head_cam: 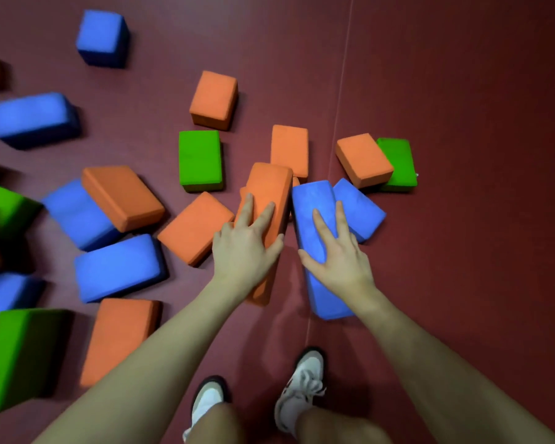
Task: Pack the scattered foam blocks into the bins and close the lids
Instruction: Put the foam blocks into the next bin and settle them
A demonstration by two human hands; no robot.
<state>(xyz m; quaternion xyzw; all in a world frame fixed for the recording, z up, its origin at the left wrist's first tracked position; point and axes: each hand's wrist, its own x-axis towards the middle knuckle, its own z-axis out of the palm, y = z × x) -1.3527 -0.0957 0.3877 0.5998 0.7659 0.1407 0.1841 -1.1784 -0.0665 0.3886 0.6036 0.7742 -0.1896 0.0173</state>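
Nearest the camera, two white shoes stand on the dark red floor, bare legs below them at the frame's edge. Both arms reach forward and down. The left hand lies on a raised orange block, fingers spread across its top face and the thumb round its right edge. The right hand lies the same way on a long blue block, fingers spread, thumb down the block's left side. The two blocks stand side by side, just apart. Another blue block leans against the long one on the right. To the left, orange, blue and green blocks lie scattered over the floor, blurred toward the frame edge, so their exact contacts are hard to judge. Farther out, a green block lies flat. To the right, an orange block overlaps another green block. Farthest off sits a lone blue block.
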